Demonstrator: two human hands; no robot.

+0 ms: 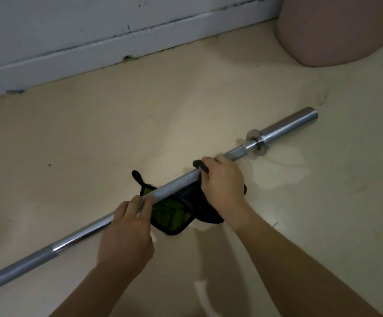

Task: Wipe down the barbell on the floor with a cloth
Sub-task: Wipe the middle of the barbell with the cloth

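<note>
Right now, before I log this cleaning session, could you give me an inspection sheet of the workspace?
Surface: beige floor, blotchy pale patches beside the bar.
Job's things: barbell lies diagonally on the floor; green, black-edged cloth sits under it, with one end wrapped over the bar.
Clutter: nothing seen.
Hands: left hand holds the bare bar; right hand grips the cloth round the bar.
Cables: nothing seen.
Surroundings: scuffed white baseboard behind; pink rounded container at far right.

Beige floor (94, 138) w/ barbell (76, 236) lying diagonally, green-black cloth (167, 216) under it, pink bin (337, 28) by wall (48, 30).
</note>
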